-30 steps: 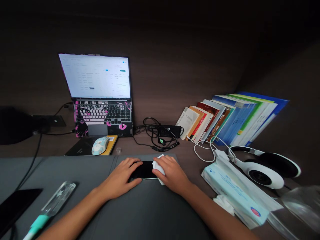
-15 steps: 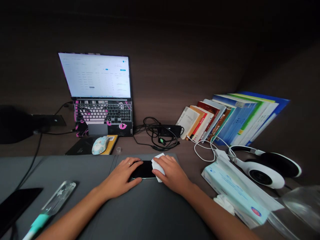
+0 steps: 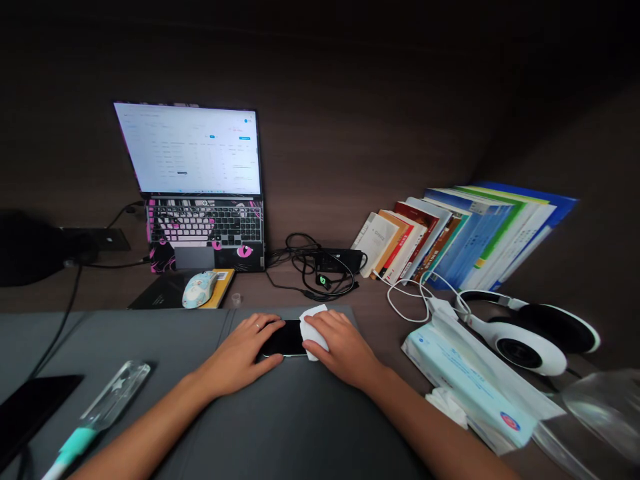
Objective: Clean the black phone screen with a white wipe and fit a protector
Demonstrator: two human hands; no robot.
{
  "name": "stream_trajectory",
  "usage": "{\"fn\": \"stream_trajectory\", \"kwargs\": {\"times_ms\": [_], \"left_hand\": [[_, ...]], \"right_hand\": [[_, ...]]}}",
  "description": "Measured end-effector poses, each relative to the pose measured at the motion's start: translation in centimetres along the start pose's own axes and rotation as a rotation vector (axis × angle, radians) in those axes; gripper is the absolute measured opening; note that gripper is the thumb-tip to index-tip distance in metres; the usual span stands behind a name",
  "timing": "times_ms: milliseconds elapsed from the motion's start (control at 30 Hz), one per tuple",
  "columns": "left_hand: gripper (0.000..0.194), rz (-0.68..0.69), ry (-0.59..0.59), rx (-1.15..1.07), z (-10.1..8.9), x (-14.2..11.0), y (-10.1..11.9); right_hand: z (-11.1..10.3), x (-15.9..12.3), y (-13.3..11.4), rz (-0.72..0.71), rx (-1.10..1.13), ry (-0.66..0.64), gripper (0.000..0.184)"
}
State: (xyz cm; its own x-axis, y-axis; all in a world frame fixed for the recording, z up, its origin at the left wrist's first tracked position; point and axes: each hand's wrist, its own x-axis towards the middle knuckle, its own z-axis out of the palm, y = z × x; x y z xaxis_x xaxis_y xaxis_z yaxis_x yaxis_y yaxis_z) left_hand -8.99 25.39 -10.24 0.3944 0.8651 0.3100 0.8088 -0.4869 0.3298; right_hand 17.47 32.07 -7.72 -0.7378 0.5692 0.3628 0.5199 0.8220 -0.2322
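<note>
A black-screened smartphone (image 3: pixel 286 339) lies flat and crosswise on the dark grey desk mat (image 3: pixel 280 427). My left hand (image 3: pixel 245 353), with a ring on one finger, grips the phone's left end, thumb along the near edge and fingers over the far edge. My right hand (image 3: pixel 345 347) is closed on a folded white tissue (image 3: pixel 314 333), pressing it against the right part of the screen. The hand and tissue hide the phone's right end.
Behind stand a laptop (image 3: pixel 203 220), a mouse (image 3: pixel 200 289) on a yellow-and-black stack, and tangled cables with a charger (image 3: pixel 340 261). To the right are leaning books (image 3: pixel 430 240), white headphones (image 3: pixel 530 347) and a tissue pack (image 3: pixel 465 380). A clear-and-teal bottle (image 3: pixel 113 400) lies left.
My right hand and the tissue have shifted very slightly left over the phone's screen. My left hand keeps its hold, and the whole view has moved a little.
</note>
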Motion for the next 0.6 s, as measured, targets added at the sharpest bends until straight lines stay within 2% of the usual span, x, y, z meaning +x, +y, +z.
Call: {"fn": "stream_trajectory", "kwargs": {"times_ms": [600], "left_hand": [[0.055,0.016,0.023,0.001,0.10,-0.15,-0.18]], "right_hand": [[0.05,-0.11,-0.02,-0.035,0.030,-0.018,0.037]]}}
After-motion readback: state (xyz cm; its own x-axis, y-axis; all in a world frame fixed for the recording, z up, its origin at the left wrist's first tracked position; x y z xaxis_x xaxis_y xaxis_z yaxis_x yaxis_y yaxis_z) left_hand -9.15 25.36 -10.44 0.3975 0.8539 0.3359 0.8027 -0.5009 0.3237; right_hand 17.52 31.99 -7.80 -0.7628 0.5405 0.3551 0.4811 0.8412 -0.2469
